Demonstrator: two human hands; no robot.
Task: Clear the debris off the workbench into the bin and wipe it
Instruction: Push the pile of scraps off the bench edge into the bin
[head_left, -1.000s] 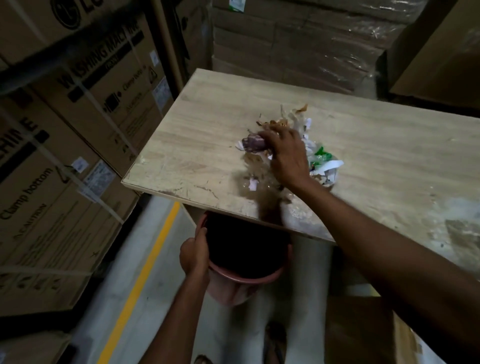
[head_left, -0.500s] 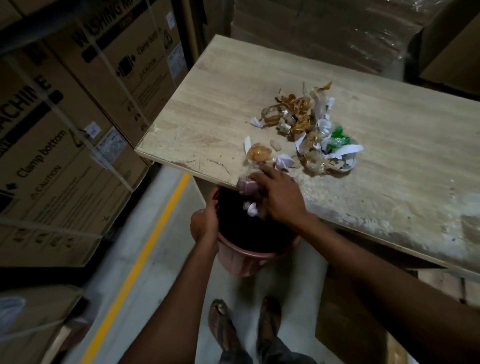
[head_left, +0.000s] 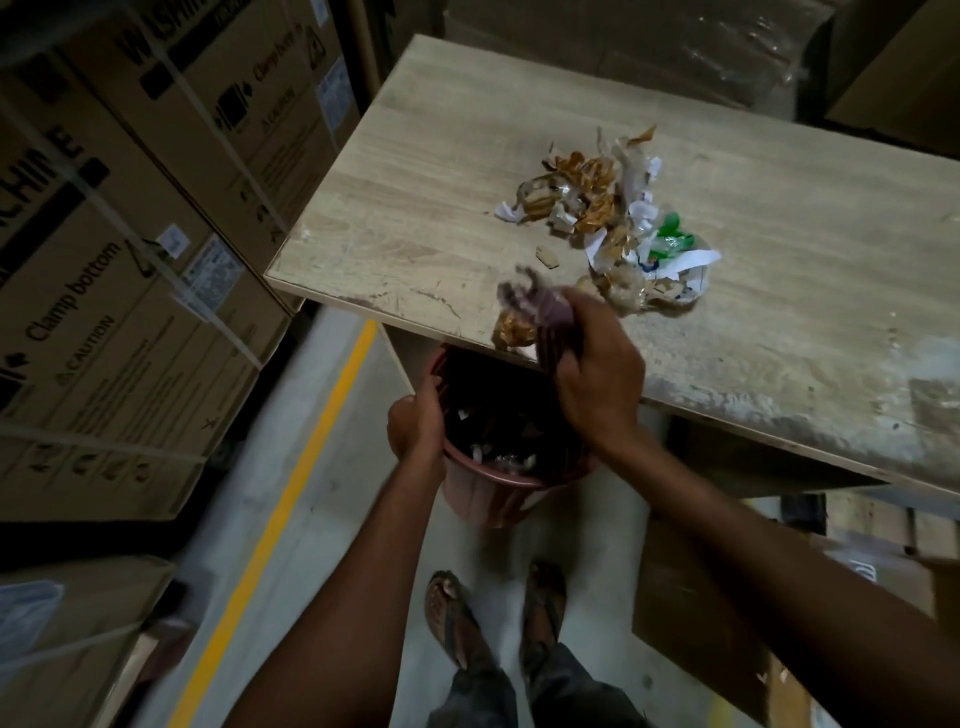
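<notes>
A pile of debris, brown scraps, white paper and green plastic, lies on the wooden workbench. My right hand grips a purplish cloth at the bench's near edge, next to a brown scrap at the lip. My left hand holds the rim of a pink bin just below that edge. A few pale scraps lie inside the bin.
Stacked cardboard appliance boxes stand close on the left. A yellow floor line runs along the aisle. Wrapped cartons rise behind the bench. My sandalled feet stand below the bin, and a brown box sits under the bench at right.
My right hand swept scraps from the pile to the bench edge and over the bin, then rose back to the edge with the cloth. The left hand kept hold of the bin.
</notes>
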